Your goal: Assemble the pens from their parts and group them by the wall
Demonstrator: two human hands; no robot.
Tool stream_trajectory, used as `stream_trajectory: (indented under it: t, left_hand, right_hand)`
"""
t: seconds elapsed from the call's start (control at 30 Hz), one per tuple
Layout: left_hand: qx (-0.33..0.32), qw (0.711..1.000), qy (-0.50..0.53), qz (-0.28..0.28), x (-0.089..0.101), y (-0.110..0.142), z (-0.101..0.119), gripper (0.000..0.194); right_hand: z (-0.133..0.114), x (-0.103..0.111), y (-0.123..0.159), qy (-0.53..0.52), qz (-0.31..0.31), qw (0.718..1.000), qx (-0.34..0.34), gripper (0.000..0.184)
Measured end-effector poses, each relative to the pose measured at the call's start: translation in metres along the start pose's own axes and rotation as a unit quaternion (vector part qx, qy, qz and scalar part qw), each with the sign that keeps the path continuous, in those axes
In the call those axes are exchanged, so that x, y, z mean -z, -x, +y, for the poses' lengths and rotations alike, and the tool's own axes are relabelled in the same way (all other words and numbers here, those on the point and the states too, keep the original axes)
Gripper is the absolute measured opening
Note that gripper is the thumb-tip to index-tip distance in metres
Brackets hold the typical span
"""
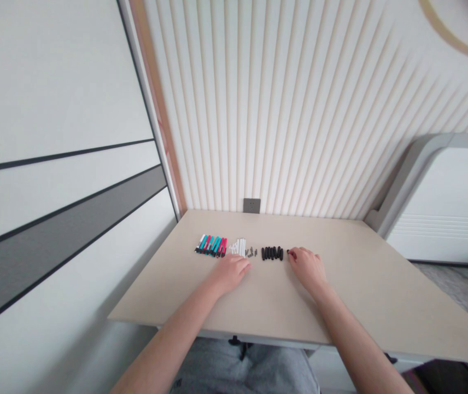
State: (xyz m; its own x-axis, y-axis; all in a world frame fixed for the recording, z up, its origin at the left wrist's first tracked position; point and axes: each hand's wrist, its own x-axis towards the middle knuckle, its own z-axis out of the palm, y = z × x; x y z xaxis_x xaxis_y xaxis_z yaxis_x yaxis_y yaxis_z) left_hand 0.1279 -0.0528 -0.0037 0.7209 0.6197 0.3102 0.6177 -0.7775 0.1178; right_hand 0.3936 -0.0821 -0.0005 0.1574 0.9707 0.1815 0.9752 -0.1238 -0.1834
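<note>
Black marker caps point(272, 253) lie side by side in a tight row toward the far side of a beige tabletop point(340, 295), just left of the right hand point(308, 268). Its fingertips point(295, 253) are at a small dark item point(289, 253); whether that item is gripped cannot be determined. The left hand point(229, 272) rests palm down, open, holding nothing visible, just near white sticks point(238, 246). Small grey pieces point(251, 252) lie between sticks and caps. Teal, red and black markers point(211, 246) lie farther left. A grey wall socket point(251, 205) sits beyond the far edge.
</note>
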Motion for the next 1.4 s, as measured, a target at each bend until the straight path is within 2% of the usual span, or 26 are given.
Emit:
stream_trajectory:
  t: [0.23, 0.7, 1.2, 1.4]
  left_hand:
    - [-0.002, 1.0, -0.002, -0.007, -0.003, 0.0, -0.002, 0.024]
    - [-0.007, 1.0, 0.0, -0.004, -0.006, 0.0, -0.003, 0.028]
    - [-0.009, 1.0, 0.006, -0.011, 0.002, -0.002, 0.002, 0.026]
    - [-0.01, 1.0, 0.01, -0.013, 0.0, -0.002, 0.001, 0.026]
  right_hand:
    - [-0.004, 0.002, 0.002, -0.008, -0.016, 1.0, 0.015, 0.023]
    - [-0.008, -0.003, 0.001, -0.02, -0.027, 0.999, -0.003, 0.024]
    - [-0.019, 0.0, 0.006, -0.041, -0.009, 0.998, 0.039, 0.028]
    - [-0.021, -0.001, 0.007, -0.023, -0.022, 0.997, 0.068, 0.031]
